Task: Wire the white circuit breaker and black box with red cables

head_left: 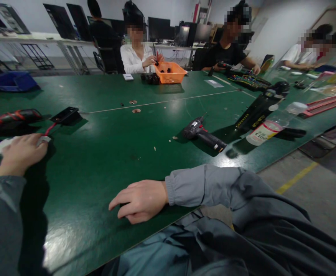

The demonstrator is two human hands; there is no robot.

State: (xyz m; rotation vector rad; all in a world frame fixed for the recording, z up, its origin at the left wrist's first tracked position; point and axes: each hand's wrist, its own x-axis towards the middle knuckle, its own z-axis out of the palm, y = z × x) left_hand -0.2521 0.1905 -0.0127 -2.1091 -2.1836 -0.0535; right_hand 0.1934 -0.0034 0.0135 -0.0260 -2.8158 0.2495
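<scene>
My left hand (pixel 21 153) rests on the green table (pixel 99 153) at the left edge. Its fingers are pressed together and bent down over a small grey piece (pixel 43 140) at the end of a red wire (pixel 49 129). A white sheet (pixel 0 146) lies under that hand. The wire runs to a black box (pixel 67 115). My right hand (pixel 140 201) lies on the table near its front edge, fingers loosely curled and apart, holding nothing. Grey sleeves cover both arms.
A cordless drill (pixel 204 134) lies mid-table, beside a black tool (pixel 257 113) and a fallen plastic bottle (pixel 271 128). A red-and-black tool (pixel 12 117) is at the left. An orange basket (pixel 170 73) stands in front of seated people across the table. Floor with a yellow line (pixel 296 178) is at the right.
</scene>
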